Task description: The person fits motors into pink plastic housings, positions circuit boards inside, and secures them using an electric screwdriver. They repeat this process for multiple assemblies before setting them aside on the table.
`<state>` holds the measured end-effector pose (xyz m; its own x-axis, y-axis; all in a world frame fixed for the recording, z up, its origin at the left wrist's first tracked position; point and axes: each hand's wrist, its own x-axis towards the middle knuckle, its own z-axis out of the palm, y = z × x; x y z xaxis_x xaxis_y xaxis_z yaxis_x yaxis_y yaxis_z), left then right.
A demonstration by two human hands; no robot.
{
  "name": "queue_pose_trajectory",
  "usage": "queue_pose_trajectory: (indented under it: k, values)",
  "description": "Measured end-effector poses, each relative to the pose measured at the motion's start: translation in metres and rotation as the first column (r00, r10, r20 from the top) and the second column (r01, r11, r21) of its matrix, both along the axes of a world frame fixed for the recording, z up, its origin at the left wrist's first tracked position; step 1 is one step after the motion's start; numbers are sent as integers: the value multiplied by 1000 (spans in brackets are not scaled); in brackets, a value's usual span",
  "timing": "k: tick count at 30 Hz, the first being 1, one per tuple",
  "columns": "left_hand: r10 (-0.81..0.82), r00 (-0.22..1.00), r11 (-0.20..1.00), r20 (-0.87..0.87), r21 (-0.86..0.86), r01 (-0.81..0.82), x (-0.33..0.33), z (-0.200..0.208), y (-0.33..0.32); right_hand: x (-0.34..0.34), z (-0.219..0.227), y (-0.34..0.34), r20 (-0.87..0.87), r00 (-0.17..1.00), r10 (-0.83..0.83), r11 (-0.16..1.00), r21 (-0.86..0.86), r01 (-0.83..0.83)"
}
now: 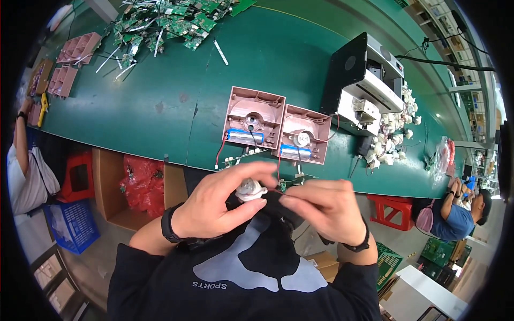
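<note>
My left hand [217, 200] curls around a small white round part with a metal top [249, 191], perhaps a little motor, held in front of my chest. With pinched fingers, my right hand [329, 206] grips thin dark reddish wires [277, 191] that stretch toward that part. Just beyond my hands lie two pink plastic housings. The left housing [257, 95] holds a blue cylindrical battery [244, 136] and a round metal piece. In the right housing [320, 116] sit another blue battery [296, 152] and a white round part [302, 139]. Small green circuit boards [251, 154] lie by their near edges.
A black-and-white machine [353, 75] stands right of the housings, beside a heap of white parts [393, 134]. Green circuit boards [176, 24] pile up far left on the green table [144, 96]. Red stools [391, 211] and a box with red bags [142, 184] flank me. Other people sit at both ends.
</note>
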<state>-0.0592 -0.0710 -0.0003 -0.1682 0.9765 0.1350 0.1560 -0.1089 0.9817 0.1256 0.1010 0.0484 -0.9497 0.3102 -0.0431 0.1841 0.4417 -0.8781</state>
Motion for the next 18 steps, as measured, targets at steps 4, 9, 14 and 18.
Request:
queue_pose_trajectory:
  k: [4, 9, 14, 18]
  values:
    - [-133, 984, 990, -119, -64, 126, -9, -4, -2, -1, 9, 4, -90, 991, -97, 990, 97, 105]
    - [-121, 985, 985, 126, -112, 135, -4, -6, 1, 3, 8, 5, -98, 984, -151, 979, 125, 162]
    - [-147, 793, 970, 591, -72, 234, -5, -2, 2, 7, 7, 9, -112, 976, -186, 973, 113, 199]
    - [-277, 774, 937, 569, -18, 349, -3, -7, 0, 5, 12, 8, -117, 962, -246, 963, 83, 256]
